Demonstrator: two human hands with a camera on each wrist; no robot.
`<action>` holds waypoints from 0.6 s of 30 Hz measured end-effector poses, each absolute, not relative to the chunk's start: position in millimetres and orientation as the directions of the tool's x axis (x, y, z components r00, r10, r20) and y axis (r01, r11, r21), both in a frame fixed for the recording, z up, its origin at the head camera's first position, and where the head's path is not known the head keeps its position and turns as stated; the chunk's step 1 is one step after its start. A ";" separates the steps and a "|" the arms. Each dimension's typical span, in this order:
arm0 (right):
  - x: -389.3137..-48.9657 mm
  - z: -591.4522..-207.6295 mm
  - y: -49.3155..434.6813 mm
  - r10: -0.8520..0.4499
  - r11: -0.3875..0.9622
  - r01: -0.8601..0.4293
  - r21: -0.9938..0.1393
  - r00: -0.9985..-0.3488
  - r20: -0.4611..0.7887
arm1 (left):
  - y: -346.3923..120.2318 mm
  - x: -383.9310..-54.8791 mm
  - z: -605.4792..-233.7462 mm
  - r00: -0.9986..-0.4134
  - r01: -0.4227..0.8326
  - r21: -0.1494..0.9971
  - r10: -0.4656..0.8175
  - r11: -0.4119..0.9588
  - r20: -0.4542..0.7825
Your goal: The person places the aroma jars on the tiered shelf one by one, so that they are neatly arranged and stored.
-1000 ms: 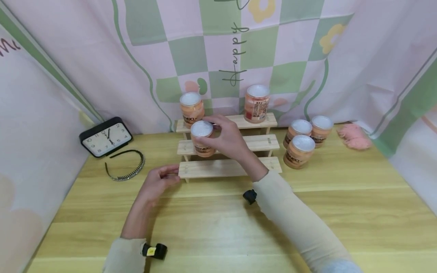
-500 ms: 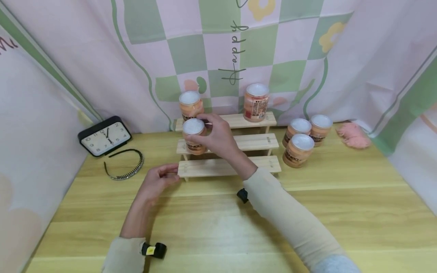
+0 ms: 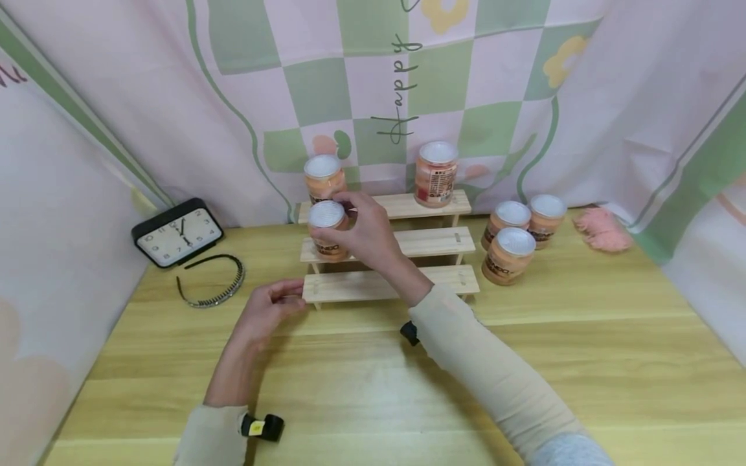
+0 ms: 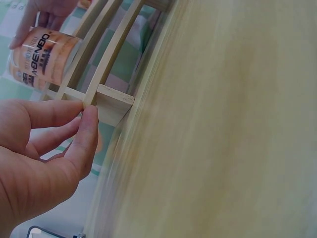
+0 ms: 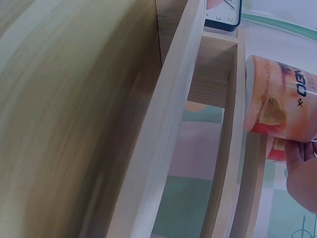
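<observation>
At twelve o'clock we see a pale hanging cloth (image 3: 501, 71) printed with green checks (image 3: 440, 81), yellow flowers (image 3: 553, 68) and the word "Happy" turned sideways. Pale cloth sides (image 3: 58, 213) with green bands (image 3: 693, 194) close the space at nine and three o'clock. Towards six we look down on a yellowish wood-grain tabletop (image 3: 583, 362), a soft whitish glare (image 3: 373, 382) lying near its middle

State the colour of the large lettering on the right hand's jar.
The large lettering is black, clearest in the left wrist view.
</observation>
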State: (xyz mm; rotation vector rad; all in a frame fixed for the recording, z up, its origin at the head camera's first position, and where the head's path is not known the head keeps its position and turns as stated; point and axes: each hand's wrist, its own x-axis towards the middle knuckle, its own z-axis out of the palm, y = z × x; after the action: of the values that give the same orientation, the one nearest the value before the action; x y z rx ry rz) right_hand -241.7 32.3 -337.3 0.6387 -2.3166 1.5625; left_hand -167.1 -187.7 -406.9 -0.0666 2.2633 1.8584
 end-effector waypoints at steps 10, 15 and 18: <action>-240.8 -338.1 33.4 -0.212 0.328 -0.501 -0.801 -0.865 0.454 | -187.7 -166.6 -408.0 -0.977 -0.166 0.963 0.100 0.212 -0.190; -239.0 -336.3 36.5 -0.220 0.317 -0.501 -0.805 -0.865 0.452 | -187.2 -166.4 -408.9 -0.976 -0.175 0.962 0.091 0.208 -0.197; -236.2 -332.8 40.9 -0.223 0.311 -0.514 -0.799 -0.857 0.465 | -187.3 -166.2 -408.7 -0.976 -0.175 0.963 0.093 0.207 -0.197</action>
State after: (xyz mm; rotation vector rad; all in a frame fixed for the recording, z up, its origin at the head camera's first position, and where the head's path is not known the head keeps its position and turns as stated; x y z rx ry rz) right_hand -236.2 40.9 -332.8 0.6687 -2.3124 1.5637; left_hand -166.2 -187.3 -408.7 -0.0781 2.2658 1.8529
